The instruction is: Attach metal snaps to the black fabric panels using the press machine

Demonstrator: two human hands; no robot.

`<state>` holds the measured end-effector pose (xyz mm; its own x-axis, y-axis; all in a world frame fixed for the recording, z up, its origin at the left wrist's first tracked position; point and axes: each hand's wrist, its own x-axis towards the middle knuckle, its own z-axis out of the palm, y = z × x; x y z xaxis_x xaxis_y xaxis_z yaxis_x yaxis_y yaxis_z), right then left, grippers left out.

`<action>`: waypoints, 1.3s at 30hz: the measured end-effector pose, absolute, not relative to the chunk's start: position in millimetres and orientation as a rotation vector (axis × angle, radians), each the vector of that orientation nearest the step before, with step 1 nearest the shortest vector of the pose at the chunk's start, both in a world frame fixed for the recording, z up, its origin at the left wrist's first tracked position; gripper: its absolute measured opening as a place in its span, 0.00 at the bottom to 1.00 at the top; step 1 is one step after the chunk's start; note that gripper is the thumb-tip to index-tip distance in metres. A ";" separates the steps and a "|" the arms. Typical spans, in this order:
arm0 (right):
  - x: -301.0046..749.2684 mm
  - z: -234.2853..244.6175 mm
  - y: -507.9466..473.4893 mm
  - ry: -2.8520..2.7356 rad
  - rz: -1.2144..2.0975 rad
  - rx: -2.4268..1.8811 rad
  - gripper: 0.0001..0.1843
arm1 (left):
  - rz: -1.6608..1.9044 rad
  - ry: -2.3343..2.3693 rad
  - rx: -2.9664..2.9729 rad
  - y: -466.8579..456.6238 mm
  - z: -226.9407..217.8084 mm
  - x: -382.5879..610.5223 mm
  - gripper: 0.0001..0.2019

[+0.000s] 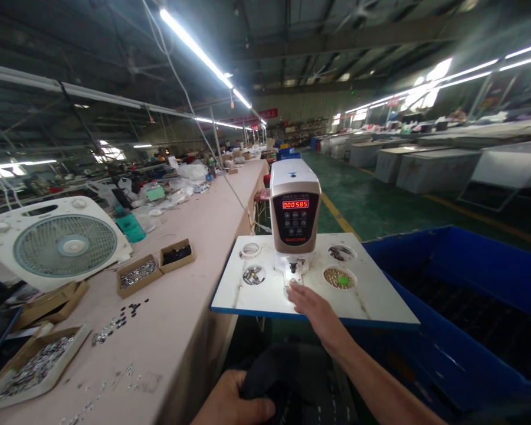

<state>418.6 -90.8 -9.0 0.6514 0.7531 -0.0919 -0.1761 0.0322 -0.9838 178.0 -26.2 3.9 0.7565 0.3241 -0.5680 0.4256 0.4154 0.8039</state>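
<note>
My left hand (236, 398) is closed on a dark piece of fabric (294, 378), thumb lying over it, low in front of the table. The fabric looks black with small light marks. My right hand (312, 304) reaches over the white tabletop, fingers stretched out, their tips by the lower die of a snap press (293, 206). Its thumb is mostly hidden, and I see nothing held in it. The press has a red number display. Round cups sunk in the white tabletop (265, 302) hold small metal parts; a green piece (344, 281) sits in the right front cup.
At left a long pink-beige table (159, 330) carries a box fan (66, 242), cardboard trays of metal snaps (137, 274), loose snaps and a tray of more snaps (35, 366). A large blue bin (451, 248) stands to the right. A cable hangs behind the press.
</note>
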 end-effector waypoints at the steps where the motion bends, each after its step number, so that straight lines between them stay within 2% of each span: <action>1: 408.5 -6.9 -104.0 -0.784 0.797 -1.423 0.27 | -0.066 0.693 1.214 -20.4 2.2 188.7 0.22; 4: 390.4 -3.2 -133.9 -1.208 0.869 -1.570 0.38 | -0.070 0.573 1.391 -6.6 1.6 218.4 0.18; 5: 389.8 -3.4 -138.9 -1.238 0.910 -1.598 0.37 | -0.088 0.566 1.438 -3.1 2.4 227.3 0.18; 8: 400.4 -9.0 -142.5 -1.195 1.005 -1.640 0.22 | -0.159 0.540 1.521 5.2 4.8 251.1 0.17; 10: 411.7 -14.3 -140.2 -1.142 1.005 -1.671 0.17 | -0.164 0.510 1.550 10.5 5.2 264.8 0.17; 16: 437.3 -21.0 -123.9 -0.925 1.045 -1.647 0.16 | -0.155 0.516 1.535 31.4 2.1 301.1 0.18; 21: 469.4 -20.1 -95.8 -1.016 0.770 -1.806 0.14 | -0.153 0.526 1.462 52.3 -3.9 336.3 0.21; 26: 503.0 -26.9 -66.4 -1.106 0.557 -1.943 0.14 | -0.065 0.560 1.555 72.2 -12.7 369.6 0.17; 33: 516.3 -33.4 -43.2 -1.041 0.489 -1.985 0.11 | -0.018 0.643 1.633 88.9 -22.4 389.4 0.12; 39: 521.6 -34.9 -38.8 -1.031 0.499 -1.973 0.11 | -0.019 0.664 1.629 92.8 -28.4 393.9 0.13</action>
<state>521.6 -38.8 -34.9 0.5837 0.8114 0.0295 0.4797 -0.3152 -0.8189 393.9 92.8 -28.4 0.8306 0.4047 -0.3825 0.4255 -0.0181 0.9048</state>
